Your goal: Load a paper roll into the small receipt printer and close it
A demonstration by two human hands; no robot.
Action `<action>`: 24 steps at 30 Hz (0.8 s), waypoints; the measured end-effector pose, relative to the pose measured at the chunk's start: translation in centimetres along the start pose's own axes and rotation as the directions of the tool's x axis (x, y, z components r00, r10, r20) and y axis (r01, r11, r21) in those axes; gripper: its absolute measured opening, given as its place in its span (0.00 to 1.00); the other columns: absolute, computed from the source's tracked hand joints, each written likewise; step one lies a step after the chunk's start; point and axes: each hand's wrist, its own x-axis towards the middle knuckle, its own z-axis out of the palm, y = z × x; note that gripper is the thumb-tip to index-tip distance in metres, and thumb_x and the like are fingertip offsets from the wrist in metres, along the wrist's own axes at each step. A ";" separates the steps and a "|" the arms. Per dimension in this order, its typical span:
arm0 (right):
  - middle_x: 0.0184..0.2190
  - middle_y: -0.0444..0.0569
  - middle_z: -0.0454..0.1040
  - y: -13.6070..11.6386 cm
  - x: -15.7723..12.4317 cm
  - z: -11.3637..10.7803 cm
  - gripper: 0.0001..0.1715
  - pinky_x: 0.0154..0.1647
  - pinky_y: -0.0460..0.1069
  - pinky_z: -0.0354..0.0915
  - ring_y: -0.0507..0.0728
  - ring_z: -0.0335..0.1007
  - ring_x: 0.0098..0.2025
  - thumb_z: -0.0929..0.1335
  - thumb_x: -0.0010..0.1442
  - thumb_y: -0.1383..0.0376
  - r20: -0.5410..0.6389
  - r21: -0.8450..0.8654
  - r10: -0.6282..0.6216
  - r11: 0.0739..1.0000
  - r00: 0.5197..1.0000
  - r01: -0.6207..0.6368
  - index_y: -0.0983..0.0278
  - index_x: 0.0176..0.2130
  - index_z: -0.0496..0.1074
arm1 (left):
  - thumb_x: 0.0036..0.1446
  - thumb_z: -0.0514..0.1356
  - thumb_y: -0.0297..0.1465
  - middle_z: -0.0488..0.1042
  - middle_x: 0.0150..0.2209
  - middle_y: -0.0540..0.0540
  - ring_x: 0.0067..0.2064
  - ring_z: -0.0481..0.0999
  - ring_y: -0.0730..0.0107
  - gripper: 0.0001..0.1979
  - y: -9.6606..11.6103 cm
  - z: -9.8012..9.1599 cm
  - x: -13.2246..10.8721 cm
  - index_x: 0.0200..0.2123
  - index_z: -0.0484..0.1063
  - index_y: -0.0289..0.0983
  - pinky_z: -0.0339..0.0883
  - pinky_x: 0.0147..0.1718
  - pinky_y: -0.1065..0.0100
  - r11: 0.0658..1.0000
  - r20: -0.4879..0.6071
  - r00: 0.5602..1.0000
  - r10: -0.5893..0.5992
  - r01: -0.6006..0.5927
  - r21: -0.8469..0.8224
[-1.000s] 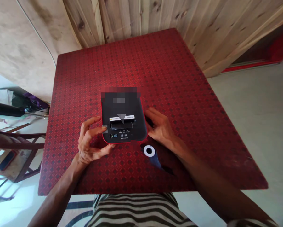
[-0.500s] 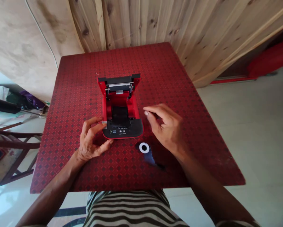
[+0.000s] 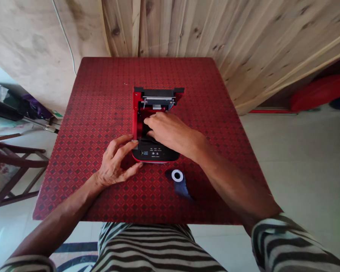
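Head view, looking down: a square table (image 3: 101, 94) covered with a red diamond-patterned cloth is seen standing against a wall of pale wooden planks (image 3: 187, 26). A small red and black printer (image 3: 155, 153) is set near the middle of the table, its black control panel turned toward the person. Its lid (image 3: 158, 93) is raised upright at the far end, so that the red inner compartment is exposed. The left hand (image 3: 114, 164) is laid on the cloth just beside the printer's near left corner. Its fingers (image 3: 123, 145) are spread loosely, the index fingertip is pressed against that corner and the thumb tip is placed by the front edge; nothing is enclosed by them. The right hand (image 3: 166, 132) is lowered over the open compartment, palm down, with its fingers (image 3: 149, 121) curled into the cavity. Whether anything is pinched there cannot be told, since the fingertips are hidden by the hand itself. A small roll with a white core (image 3: 177, 175), trailing a dark strip, is left lying on the cloth just in front of the printer, apart from both hands. Striped sleeves (image 3: 289, 241) are worn on the forearms. A wooden chair (image 3: 13, 158) is seen on the floor to the left of the table, and a thin cable (image 3: 66, 37) is run down the plastered wall.
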 end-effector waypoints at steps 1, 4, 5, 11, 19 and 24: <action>0.37 0.59 0.85 0.2 0.1 -0.1 0.07 0.38 0.55 0.72 0.64 0.82 0.37 0.71 0.65 0.75 0.010 -0.001 -0.013 1.000 1.000 0.013 0.67 0.38 0.81 | 0.63 0.70 0.41 0.75 0.60 0.36 0.59 0.79 0.54 0.34 0.0 0.0 0.0 0.68 0.64 0.41 0.80 0.57 0.55 1.000 -0.001 1.000 0.001 -0.001 0.005; 0.39 0.58 0.85 0.3 0.0 -0.5 0.06 0.37 0.55 0.70 0.64 0.81 0.39 0.73 0.64 0.73 0.061 -0.017 -0.004 1.000 0.998 0.005 0.67 0.42 0.81 | 0.63 0.70 0.41 0.76 0.60 0.36 0.59 0.80 0.55 0.34 -0.1 0.1 0.0 0.68 0.63 0.42 0.81 0.56 0.56 1.000 0.003 1.000 0.000 0.000 0.016; 0.39 0.58 0.85 0.2 -0.1 -0.7 0.06 0.37 0.55 0.70 0.64 0.81 0.40 0.73 0.64 0.72 0.055 -0.020 0.005 1.000 0.998 -0.004 0.66 0.43 0.81 | 0.63 0.70 0.41 0.76 0.60 0.36 0.59 0.80 0.55 0.35 -0.1 0.1 0.0 0.68 0.63 0.42 0.81 0.56 0.56 1.000 0.004 1.000 -0.001 0.001 0.018; 0.42 0.51 0.85 -1.3 -4.0 -4.0 0.06 0.47 0.56 0.74 0.63 0.80 0.46 0.75 0.64 0.69 -0.235 0.095 0.025 0.995 0.972 -0.003 0.63 0.43 0.80 | 0.62 0.71 0.41 0.76 0.60 0.37 0.58 0.80 0.55 0.36 0.0 0.1 -0.1 0.68 0.64 0.41 0.80 0.57 0.56 1.000 0.001 1.000 -0.015 0.015 0.025; 0.41 0.45 0.84 5.4 -10.5 -0.8 0.14 0.43 0.56 0.77 0.59 0.81 0.41 0.76 0.62 0.55 -0.448 0.727 0.581 0.679 0.679 -0.102 0.55 0.46 0.77 | 0.61 0.72 0.39 0.76 0.59 0.35 0.59 0.79 0.54 0.36 0.0 0.2 0.1 0.68 0.66 0.38 0.79 0.57 0.56 1.000 -0.025 1.000 0.015 -0.015 0.013; 0.40 0.48 0.84 8.8 -10.0 6.6 0.16 0.46 0.55 0.74 0.58 0.81 0.42 0.76 0.56 0.57 -0.366 0.821 0.700 0.553 0.614 -0.141 0.60 0.42 0.76 | 0.60 0.72 0.39 0.76 0.59 0.37 0.60 0.79 0.53 0.38 -0.1 0.2 0.3 0.69 0.64 0.40 0.79 0.58 0.54 0.999 -0.026 0.999 0.027 -0.026 0.031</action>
